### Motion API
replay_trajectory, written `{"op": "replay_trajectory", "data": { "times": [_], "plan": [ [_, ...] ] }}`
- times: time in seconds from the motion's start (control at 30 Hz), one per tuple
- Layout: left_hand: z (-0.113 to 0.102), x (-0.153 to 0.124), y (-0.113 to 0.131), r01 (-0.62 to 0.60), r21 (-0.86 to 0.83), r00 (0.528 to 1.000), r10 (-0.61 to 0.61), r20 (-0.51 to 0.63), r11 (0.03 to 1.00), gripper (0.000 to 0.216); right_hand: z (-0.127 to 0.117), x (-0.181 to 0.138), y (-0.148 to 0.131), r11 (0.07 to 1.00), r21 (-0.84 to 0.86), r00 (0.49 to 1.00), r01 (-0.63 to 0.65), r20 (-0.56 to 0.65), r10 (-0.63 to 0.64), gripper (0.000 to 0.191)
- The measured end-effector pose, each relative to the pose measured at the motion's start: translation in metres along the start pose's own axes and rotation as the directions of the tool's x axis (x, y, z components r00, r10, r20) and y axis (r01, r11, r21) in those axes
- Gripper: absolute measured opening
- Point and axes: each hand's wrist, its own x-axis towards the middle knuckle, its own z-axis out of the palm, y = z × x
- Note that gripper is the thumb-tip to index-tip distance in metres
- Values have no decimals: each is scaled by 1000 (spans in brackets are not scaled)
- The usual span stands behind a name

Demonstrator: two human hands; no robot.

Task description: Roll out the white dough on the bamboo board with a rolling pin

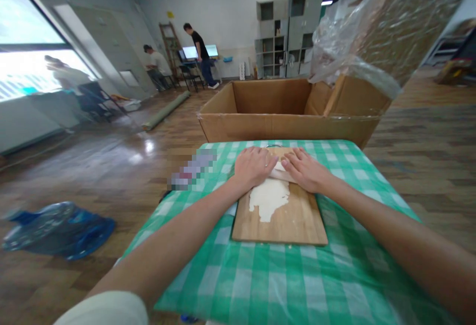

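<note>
A thin, ragged sheet of pale dough [268,198] lies on a wooden cutting board [293,226]. Across its far part runs a pale rolling pin [281,175], seen only in the gap between my hands. My left hand [253,166] covers the pin's left end, fingers bent forward over it. On the right end rests my right hand [305,170], its fingers reaching over the pin towards the middle. Both hands press on it from above, and their palms are hidden. More dough shows beyond the pin between the fingertips.
A green checked tablecloth [267,285] covers the table. Past its far edge stands a large open cardboard box [275,126]. A pixelated item [193,168] lies at the table's left edge. A blue water bottle [61,229] lies on the floor. Several people are farther back.
</note>
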Motion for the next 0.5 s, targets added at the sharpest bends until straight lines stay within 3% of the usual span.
{"op": "replay_trajectory", "data": {
  "times": [0.13, 0.3, 0.4, 0.5],
  "plan": [
    [11, 20, -8, -42, 13, 998, 41, 44, 999, 54, 2, 1, -9, 989, 22, 987, -148, -54, 149, 73],
    [16, 36, -14, -86, 2, 988, 85, 125, 996, 46, -5, 8, -13, 981, 21, 981, -191, 38, 190, 63],
    [9, 34, -13, -87, 39, 987, 81, 141, 995, 49, -11, 6, -21, 976, 16, 975, -218, 45, 217, 60],
    [0, 19, -11, -54, 68, 992, 46, 116, 996, 52, -13, -2, -38, 961, 14, 961, -276, 0, 276, 70]
  ]
}}
